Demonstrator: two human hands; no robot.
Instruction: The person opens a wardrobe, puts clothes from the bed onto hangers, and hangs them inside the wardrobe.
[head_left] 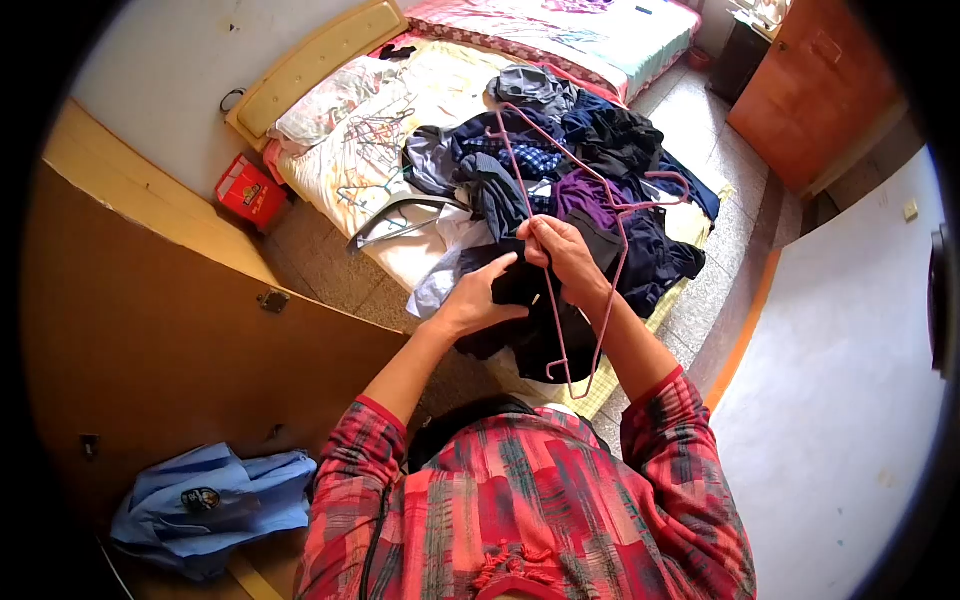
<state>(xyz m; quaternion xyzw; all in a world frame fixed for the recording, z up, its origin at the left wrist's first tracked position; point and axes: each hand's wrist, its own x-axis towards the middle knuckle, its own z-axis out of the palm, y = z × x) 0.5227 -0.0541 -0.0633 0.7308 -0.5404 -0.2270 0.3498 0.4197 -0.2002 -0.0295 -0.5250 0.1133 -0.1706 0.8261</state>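
Fingers of the right hand pinch a pink hanger over the bed's near edge, long axis running away from the chest, hook rightward; the left hand's fingers spread wide just left, by a black garment.

Thin pink hanger, hook rightward

Got a red container down by a yellowish headboard, with a floral pillow just beside that headboard. Also seeing another bed further back, plus a reddish-brown door near some dark cabinet.
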